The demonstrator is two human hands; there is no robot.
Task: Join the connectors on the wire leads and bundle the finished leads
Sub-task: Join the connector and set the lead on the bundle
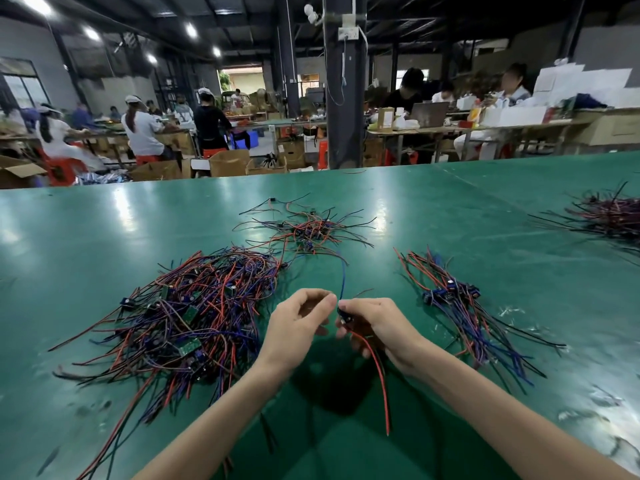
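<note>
One lead (363,344) in work, raised above table at centre. Found its small dark connector (342,311) gripped at fingertips of right hand (377,323), fingers curled round it, on the side of that hand facing the left one. Traced blue wire (343,278) upward and away from connector. Traced red wire (377,372) down out of right palm toward near table edge, free end hanging loose. Noted left hand (298,320) just beside, fingers curled, thumb and forefinger tips pressed together right at blue wire, directly above connector. Could not resolve whether wire actually sat inside that pinch.

Logged large tangled heap (194,317) of red, blue and black leads with small green boards, left of left hand, lying on green table (104,230). Logged smaller loose scatter (308,230) of leads beyond hands, roughly centre. Logged aligned bundle (460,306), blue connectors grouped at far end, right of right hand, wires running toward near edge. Logged further dark pile (609,213) at far right, well apart. Saw other people (142,133) at benches beyond table and cardboard boxes (228,162) on floor, detail blurred.
</note>
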